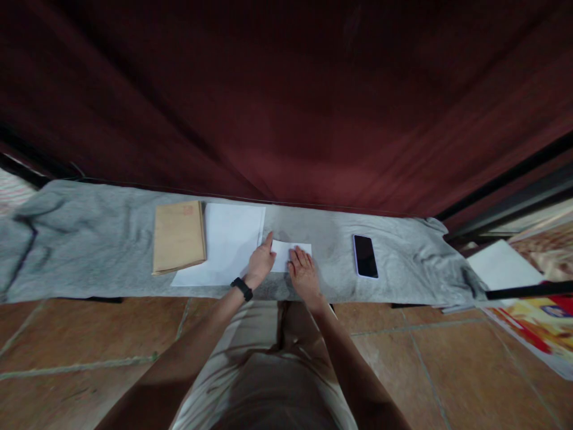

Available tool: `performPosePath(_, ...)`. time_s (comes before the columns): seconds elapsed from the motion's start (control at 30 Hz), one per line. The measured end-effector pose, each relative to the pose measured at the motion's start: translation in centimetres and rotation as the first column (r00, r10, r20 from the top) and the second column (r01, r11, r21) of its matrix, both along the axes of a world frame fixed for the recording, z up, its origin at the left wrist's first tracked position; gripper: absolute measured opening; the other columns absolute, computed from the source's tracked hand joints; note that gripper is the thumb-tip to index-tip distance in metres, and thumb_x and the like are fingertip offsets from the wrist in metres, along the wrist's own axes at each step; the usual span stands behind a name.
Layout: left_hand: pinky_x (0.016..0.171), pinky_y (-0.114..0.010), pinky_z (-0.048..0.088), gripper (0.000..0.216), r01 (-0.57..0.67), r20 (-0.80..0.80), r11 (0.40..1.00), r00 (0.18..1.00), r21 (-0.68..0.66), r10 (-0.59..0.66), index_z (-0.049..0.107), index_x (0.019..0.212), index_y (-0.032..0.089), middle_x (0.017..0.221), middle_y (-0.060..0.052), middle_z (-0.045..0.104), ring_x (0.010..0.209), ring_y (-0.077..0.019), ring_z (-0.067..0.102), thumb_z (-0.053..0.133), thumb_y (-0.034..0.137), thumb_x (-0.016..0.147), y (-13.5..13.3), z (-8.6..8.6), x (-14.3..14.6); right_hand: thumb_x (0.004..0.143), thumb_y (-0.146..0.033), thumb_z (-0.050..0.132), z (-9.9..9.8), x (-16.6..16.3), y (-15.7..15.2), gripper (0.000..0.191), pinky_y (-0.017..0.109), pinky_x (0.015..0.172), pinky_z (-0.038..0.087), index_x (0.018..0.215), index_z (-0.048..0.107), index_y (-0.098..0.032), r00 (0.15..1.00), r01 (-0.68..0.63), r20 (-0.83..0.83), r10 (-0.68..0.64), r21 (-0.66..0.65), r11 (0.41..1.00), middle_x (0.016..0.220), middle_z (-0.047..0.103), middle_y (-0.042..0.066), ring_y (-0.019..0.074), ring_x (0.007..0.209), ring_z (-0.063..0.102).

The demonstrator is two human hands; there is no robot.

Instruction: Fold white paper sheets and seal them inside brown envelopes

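A small folded white paper (285, 253) lies on a grey cloth (89, 251) that covers a low surface. My left hand (260, 262), with a black wristband, rests at the paper's left edge, its forefinger stretched out and pressing near the top corner. My right hand (302, 272) lies flat on the paper's right part, fingers spread. Neither hand grips anything.
A stack of white sheets (226, 248) lies left of my hands, with a brown envelope pile (178, 243) beside it. A dark phone (365, 256) lies to the right. A dark red curtain (286, 101) hangs behind. Papers and a colourful poster (532, 316) sit at far right.
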State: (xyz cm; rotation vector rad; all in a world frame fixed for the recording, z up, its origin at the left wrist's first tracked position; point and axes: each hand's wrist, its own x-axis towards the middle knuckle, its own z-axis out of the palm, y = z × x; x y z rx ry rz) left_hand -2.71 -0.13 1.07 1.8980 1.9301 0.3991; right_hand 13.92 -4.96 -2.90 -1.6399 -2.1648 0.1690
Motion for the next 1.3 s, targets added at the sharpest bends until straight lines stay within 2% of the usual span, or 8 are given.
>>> performPosePath(0.1,0.104,-0.038,0.049,0.062,0.015,-0.027,0.984,1.0,0.176,-0.01,0.036,0.155,0.011,0.135,-0.019,0.062,0.122,-0.0279,0.063,0.046,0.016,0.094,-1.1,-0.2,0.9,0.106,-0.024,0.039,-0.4,-0.1,-0.1,0.049,0.047,0.121,0.032,0.154,0.044,-0.014,0.998,0.018,0.066,-0.017,-0.013,1.0,0.159,0.043,0.015,0.0246,0.148,0.039)
performPosePath(0.2,0.117,-0.044,0.039,0.053,0.142,-0.041,0.939,0.99,0.312,-0.136,0.043,0.15,0.006,0.152,-0.023,0.048,0.143,-0.0297,0.046,0.037,0.025,0.101,-2.6,-1.2,2.5,0.105,-0.021,0.037,-0.6,-0.1,-0.3,0.05,0.047,0.122,0.031,0.154,0.043,-0.014,0.996,0.018,0.082,-0.018,-0.007,1.0,0.16,0.041,0.014,0.0249,0.149,0.038)
performPosePath(0.33,0.123,-0.049,0.031,0.059,0.261,-0.072,0.927,0.965,0.269,-0.25,0.043,0.15,0.004,0.156,-0.022,0.045,0.15,-0.0296,0.037,0.035,0.04,0.104,-4.0,-2.9,4.4,0.101,-0.011,0.034,-0.8,0.0,-0.5,0.056,0.046,0.124,0.027,0.156,0.039,-0.013,0.995,-0.01,0.103,0.008,0.021,1.0,0.161,0.04,0.013,0.024,0.15,0.036)
performPosePath(0.57,0.126,-0.048,0.024,0.066,0.256,-0.156,0.933,0.963,0.253,-0.222,0.037,0.154,0.003,0.162,-0.02,0.036,0.154,-0.0275,0.026,0.032,0.045,0.104,-4.5,-3.9,3.7,0.102,-0.016,0.037,-1.0,0.6,-0.5,0.053,0.049,0.122,0.028,0.155,0.04,-0.012,0.994,0.043,0.103,-0.045,0.021,0.999,0.161,0.038,0.016,0.0269,0.15,0.035)
performPosePath(0.8,0.126,-0.046,0.025,0.063,0.235,-0.236,0.931,0.956,0.278,-0.171,0.037,0.154,0.0,0.162,-0.021,0.035,0.154,-0.0277,0.027,0.033,0.037,0.103,-5.0,-4.1,3.2,0.106,-0.024,0.036,-1.0,2.5,-0.3,0.049,0.053,0.12,0.03,0.151,0.045,-0.007,0.996,0.089,0.011,-0.091,0.081,0.993,0.156,0.045,0.021,0.0287,0.147,0.04)
performPosePath(1.0,0.126,-0.048,0.026,0.059,0.263,-0.27,0.927,0.944,0.265,-0.191,0.037,0.154,0.002,0.162,-0.02,0.036,0.154,-0.0276,0.026,0.033,0.028,0.101,-4.9,-4.3,3.2,0.107,-0.026,0.029,-0.4,0.3,1.1,0.048,0.045,0.121,0.034,0.145,0.055,-0.012,0.993,-0.021,-0.116,0.025,0.039,0.999,0.152,0.053,0.014,0.0214,0.145,0.043)
performPosePath(1.13,0.126,-0.047,0.026,0.059,0.262,-0.273,0.931,0.943,0.254,-0.191,0.035,0.156,0.004,0.163,-0.018,0.035,0.155,-0.0254,0.025,0.032,0.019,0.099,-4.8,-4.5,3.1,0.107,-0.027,0.031,-0.5,-0.5,1.1,0.047,0.046,0.122,0.032,0.147,0.054,-0.015,0.996,-0.083,-0.032,0.084,0.029,0.996,0.154,0.05,0.014,0.0229,0.147,0.042)
performPosePath(1.3,0.125,-0.047,0.027,0.058,0.222,-0.248,0.93,0.957,0.291,-0.151,0.036,0.155,0.004,0.164,-0.017,0.034,0.155,-0.0264,0.026,0.032,0.029,0.103,-5.1,-4.5,2.9,0.107,-0.029,0.037,-1.2,1.0,0.5,0.048,0.05,0.12,0.029,0.152,0.047,-0.015,0.995,-0.015,0.099,0.009,0.06,0.998,0.159,0.043,0.015,0.0276,0.148,0.037)
